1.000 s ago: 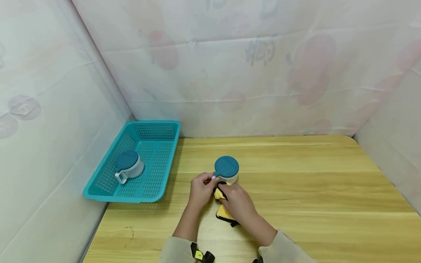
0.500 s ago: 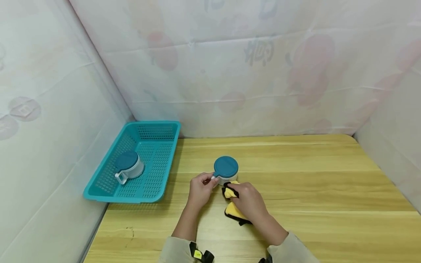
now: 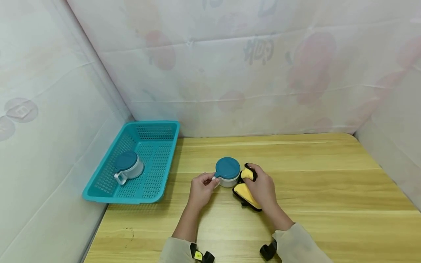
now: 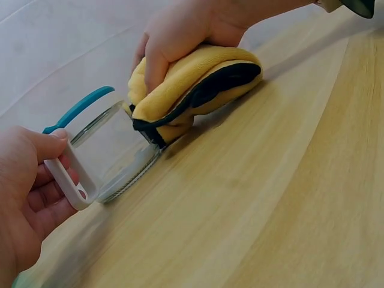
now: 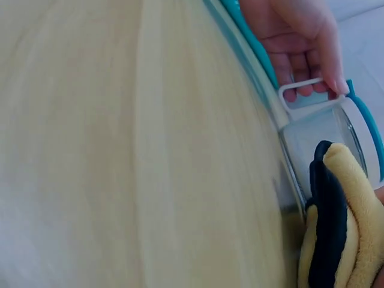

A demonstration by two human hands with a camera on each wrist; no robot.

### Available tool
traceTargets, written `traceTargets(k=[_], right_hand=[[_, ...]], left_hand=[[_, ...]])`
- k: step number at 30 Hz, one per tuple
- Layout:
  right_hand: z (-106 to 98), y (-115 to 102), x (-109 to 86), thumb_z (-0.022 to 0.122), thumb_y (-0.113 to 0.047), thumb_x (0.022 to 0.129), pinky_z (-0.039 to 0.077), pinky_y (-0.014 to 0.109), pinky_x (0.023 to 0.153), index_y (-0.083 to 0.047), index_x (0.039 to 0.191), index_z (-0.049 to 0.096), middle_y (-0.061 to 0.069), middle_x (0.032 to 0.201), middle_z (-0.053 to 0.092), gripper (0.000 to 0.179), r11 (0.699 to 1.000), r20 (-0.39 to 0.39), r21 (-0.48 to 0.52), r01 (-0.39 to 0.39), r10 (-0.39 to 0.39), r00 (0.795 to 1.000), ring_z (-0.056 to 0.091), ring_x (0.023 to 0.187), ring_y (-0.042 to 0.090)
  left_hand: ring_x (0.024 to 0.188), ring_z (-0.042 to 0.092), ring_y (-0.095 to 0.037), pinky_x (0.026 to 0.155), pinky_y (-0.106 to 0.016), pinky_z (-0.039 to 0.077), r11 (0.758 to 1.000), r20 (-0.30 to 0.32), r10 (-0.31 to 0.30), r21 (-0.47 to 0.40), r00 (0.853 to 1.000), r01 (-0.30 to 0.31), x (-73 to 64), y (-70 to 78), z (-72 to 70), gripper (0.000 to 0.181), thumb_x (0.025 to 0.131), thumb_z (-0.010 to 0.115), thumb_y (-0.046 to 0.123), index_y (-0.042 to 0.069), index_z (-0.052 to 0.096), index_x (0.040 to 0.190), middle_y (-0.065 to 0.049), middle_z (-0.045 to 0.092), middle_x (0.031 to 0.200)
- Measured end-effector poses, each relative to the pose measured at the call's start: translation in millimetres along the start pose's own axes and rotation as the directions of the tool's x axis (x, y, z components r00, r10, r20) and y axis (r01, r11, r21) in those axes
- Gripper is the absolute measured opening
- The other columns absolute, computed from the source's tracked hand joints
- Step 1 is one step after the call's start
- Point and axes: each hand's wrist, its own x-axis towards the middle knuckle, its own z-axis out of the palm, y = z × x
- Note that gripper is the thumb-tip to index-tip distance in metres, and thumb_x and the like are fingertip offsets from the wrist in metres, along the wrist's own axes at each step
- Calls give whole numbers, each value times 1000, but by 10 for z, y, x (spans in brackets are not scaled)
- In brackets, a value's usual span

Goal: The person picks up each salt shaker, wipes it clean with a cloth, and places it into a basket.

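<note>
A clear glass jar (image 4: 114, 153) with a blue lid (image 3: 227, 168) and a white handle (image 4: 71, 180) stands upright on the table. My left hand (image 3: 200, 190) grips that handle, thumb on top near the lid's tab and fingers curled through it. On the jar's other side my right hand (image 3: 263, 188) holds a folded yellow cloth with black edging (image 4: 198, 84). The cloth touches the jar's glass wall, as the left wrist view shows. In the right wrist view the cloth (image 5: 345, 222) covers part of the jar, and most of my right hand is out of sight.
A teal perforated basket (image 3: 169, 168) stands at the table's left side. Inside it lies a similar jar (image 3: 135, 170) with a blue lid, its handle toward me. Printed fabric walls (image 3: 210, 91) rise behind the wooden table (image 3: 312, 175) and on both sides.
My right hand has moved the cloth from the jar's near side round to its right side. My left hand keeps its grip on the handle, and the jar has barely shifted.
</note>
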Motion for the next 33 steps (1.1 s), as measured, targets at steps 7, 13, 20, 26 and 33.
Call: traceTargets(k=[7, 13, 20, 26, 33], right_hand=[[25, -111, -52, 63, -19, 91, 40, 25, 48, -13, 142, 50, 15, 98, 67, 53, 985, 168, 114, -130, 110, 980, 42, 48, 11], [16, -213, -150, 69, -7, 77, 47, 28, 51, -15, 159, 16, 17, 158, 30, 98, 950, 398, 214, -227, 128, 909, 53, 66, 19], [57, -178, -211, 81, -12, 78, 40, 56, 108, -10, 158, 17, 16, 160, 25, 102, 981, 384, 121, -152, 95, 918, 31, 143, 40], [38, -84, -119, 81, -17, 81, 42, 56, 107, -6, 152, 34, 19, 153, 40, 86, 985, 287, 91, -147, 115, 951, 40, 138, 41], [-55, 44, 104, 79, -16, 81, 43, 55, 105, -15, 150, 38, 17, 151, 42, 81, 959, 219, 170, -226, 187, 958, 42, 135, 40]], left_hand=[[81, 65, -14, 65, -17, 55, 1000, -8, -12, 19, 1000, 12, 52, -39, 15, 18, 87, 73, 3, -6, 74, 103, -18, 72, 96], [81, 63, -12, 64, -16, 53, 999, -30, -33, -11, 999, 33, 145, -288, 45, 20, 87, 75, 8, 0, 75, 105, -16, 72, 98], [79, 63, -13, 63, -18, 55, 999, -48, -10, -34, 999, 9, 136, -355, 46, 18, 86, 77, 14, 6, 77, 102, -12, 73, 97], [78, 64, -12, 63, -20, 55, 1000, -43, 18, -10, 999, -18, 98, -367, 61, 16, 87, 76, 12, 3, 77, 100, -13, 74, 97], [81, 64, -11, 66, -18, 55, 1000, -14, -1, -29, 1000, 1, 95, -372, 60, 17, 86, 77, 13, 4, 77, 101, -11, 73, 95]])
